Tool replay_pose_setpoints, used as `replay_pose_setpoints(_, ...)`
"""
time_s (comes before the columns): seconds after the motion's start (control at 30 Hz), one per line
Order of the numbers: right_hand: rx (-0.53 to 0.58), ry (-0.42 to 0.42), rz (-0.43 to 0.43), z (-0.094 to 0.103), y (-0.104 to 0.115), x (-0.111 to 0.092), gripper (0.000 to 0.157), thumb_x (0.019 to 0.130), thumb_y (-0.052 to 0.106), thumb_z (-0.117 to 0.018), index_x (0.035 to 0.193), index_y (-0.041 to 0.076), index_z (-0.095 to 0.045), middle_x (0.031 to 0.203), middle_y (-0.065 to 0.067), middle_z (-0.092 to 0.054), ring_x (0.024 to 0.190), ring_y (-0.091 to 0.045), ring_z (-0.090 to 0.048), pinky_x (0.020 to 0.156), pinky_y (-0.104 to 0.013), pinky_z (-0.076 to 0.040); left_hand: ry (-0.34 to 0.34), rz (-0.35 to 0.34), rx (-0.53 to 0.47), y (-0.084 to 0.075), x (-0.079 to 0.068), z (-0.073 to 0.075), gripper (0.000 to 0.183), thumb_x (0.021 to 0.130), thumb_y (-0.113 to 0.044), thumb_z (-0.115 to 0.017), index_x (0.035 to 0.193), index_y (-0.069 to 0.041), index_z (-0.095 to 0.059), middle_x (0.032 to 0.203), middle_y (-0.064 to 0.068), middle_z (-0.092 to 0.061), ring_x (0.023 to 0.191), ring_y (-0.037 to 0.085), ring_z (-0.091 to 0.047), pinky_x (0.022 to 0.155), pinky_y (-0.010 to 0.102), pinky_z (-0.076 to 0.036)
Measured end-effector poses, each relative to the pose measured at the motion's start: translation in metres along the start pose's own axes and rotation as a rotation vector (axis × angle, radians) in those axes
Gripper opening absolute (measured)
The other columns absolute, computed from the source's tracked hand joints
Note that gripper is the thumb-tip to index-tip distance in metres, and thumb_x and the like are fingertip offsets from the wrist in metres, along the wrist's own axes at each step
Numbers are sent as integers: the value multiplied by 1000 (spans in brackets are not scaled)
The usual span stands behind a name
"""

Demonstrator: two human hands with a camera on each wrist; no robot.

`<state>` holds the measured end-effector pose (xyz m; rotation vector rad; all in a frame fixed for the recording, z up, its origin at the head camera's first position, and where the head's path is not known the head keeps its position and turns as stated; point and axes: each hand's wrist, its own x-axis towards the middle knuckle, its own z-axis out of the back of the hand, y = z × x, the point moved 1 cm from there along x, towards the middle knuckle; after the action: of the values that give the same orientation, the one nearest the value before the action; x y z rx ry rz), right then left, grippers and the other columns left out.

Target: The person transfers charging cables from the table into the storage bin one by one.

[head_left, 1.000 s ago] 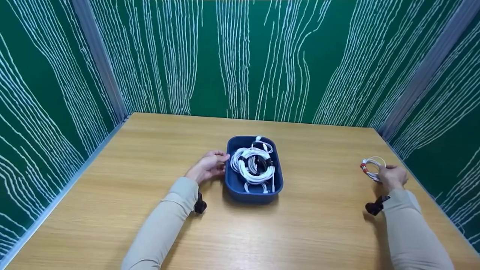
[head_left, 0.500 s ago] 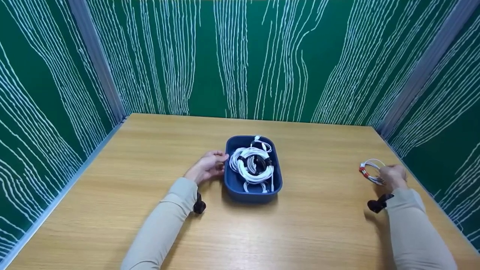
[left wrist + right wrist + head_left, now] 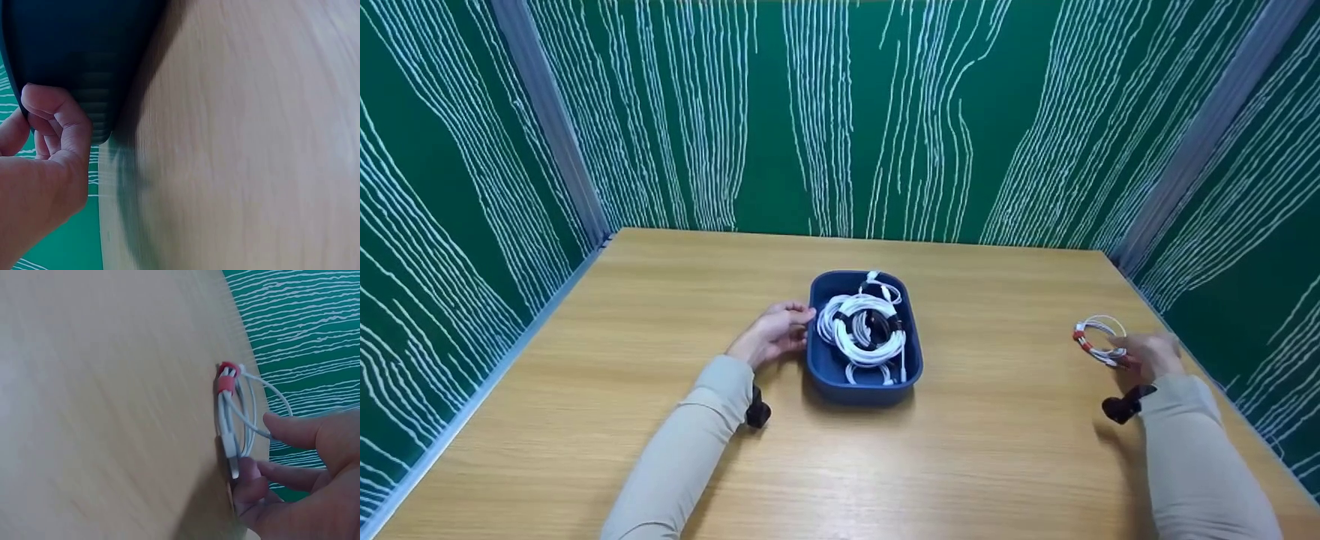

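A dark blue bin stands mid-table with several coiled white cables inside. My left hand pinches the bin's left rim; in the left wrist view its bent fingers curl at the edge. Far to the right, a small coiled white cable with a red strap lies close over the table. My right hand holds its near side loosely. In the right wrist view the thumb lies over one strand, and curled fingers meet the coil beside its plug. The fingertips behind the coil are hidden.
The wooden table ends at green panels with white wavy lines at the back and both sides. Black wrist cameras sit under both sleeves.
My right hand has shifted slightly right and lower against the coil. The red-strapped cable has turned a little and edged left, showing its plug. Left hand and bin stay put.
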<state>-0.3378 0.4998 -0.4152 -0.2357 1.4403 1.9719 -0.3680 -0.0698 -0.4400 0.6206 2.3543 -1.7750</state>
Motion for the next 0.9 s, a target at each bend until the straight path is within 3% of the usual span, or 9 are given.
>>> replay_pose_setpoints(0.13, -46, -10, -2, 0, -3, 4, 26, 92, 23, -62, 108, 6, -53, 68, 2, -61, 71, -13, -59, 73, -27, -51, -5, 5, -1, 1, 1, 1, 9, 97, -7, -55, 94, -10, -47, 74, -1, -53, 59, 11, -50, 53, 21, -43)
replay_pose_setpoints(0.43, -165, -124, 66, -7, -9, 3, 37, 89, 20, -66, 116, 0, -52, 82, -6, -55, 86, -24, -51, 68, -30, -48, -8, 5, -9, 0, 2, 1, 9, 96, -6, -56, 97, -10, -47, 77, -1, -54, 60, 11, -50, 55, 22, -43)
replay_pose_setpoints(0.53, -252, -163, 105, -9, -11, 1, 32, 88, 19, -66, 108, -3, -56, 77, -7, -55, 82, -25, -51, 64, -30, -47, 0, 4, -4, 0, 1, 0, 10, 96, -7, -56, 97, -10, -47, 77, -1, -53, 60, 11, -49, 55, 22, -43)
replay_pose_setpoints(0.73, -428, -246, 194, -11, -12, -2, 15, 79, 14, -64, 73, 0, -65, 55, -1, -53, 61, -21, -50, 54, -30, -43, 6, -2, 4, -1, 1, -2, 11, 96, -7, -55, 96, -11, -45, 77, -2, -53, 59, 10, -50, 55, 21, -43)
replay_pose_setpoints(0.9, -458, -216, 197, -11, -13, -5, 19, 85, 15, -57, 81, -2, -62, 61, -2, -53, 75, -25, -49, 65, -33, -39, -5, 2, 0, 0, 0, -2, 10, 96, -6, -55, 97, -11, -46, 78, -2, -53, 61, 11, -50, 55, 21, -43)
